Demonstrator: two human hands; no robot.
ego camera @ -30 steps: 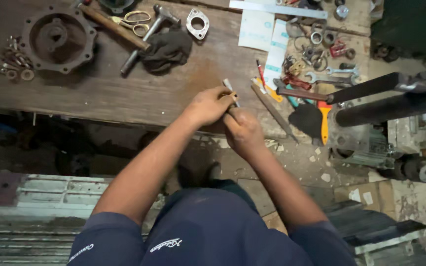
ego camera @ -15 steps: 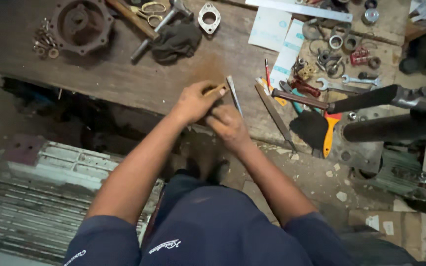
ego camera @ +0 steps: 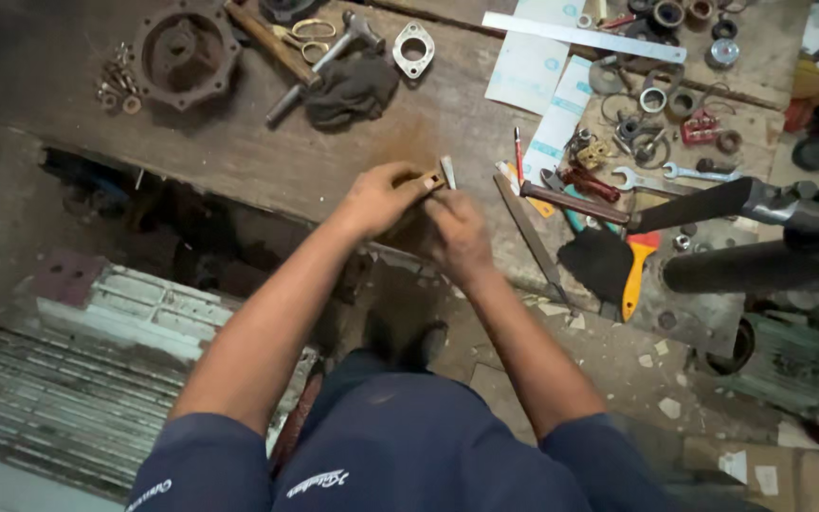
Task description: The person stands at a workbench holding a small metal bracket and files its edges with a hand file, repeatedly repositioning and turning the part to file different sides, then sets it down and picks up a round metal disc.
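Both my hands meet over the front edge of a worn wooden workbench [ego camera: 239, 142]. My left hand [ego camera: 381, 196] grips a small brownish piece with a flat metal tip [ego camera: 446, 172] sticking up past the fingers. Right beside it, my right hand [ego camera: 459, 232] is closed and touches the same piece from below; what its fingers hold is hidden.
On the bench lie a round cast metal housing [ego camera: 185, 53], a hammer [ego camera: 319, 59], a dark rag [ego camera: 351, 91], an oval flange [ego camera: 413, 47], a steel ruler [ego camera: 582, 36], wrenches [ego camera: 699, 173], rings, a file [ego camera: 528, 232] and a yellow-handled brush [ego camera: 618, 265]. A vise [ego camera: 770, 232] stands right.
My hands stayed together on the small piece while the view shifted, the bench sliding up and right. The metal tip now sticks up more clearly past my left fingers.
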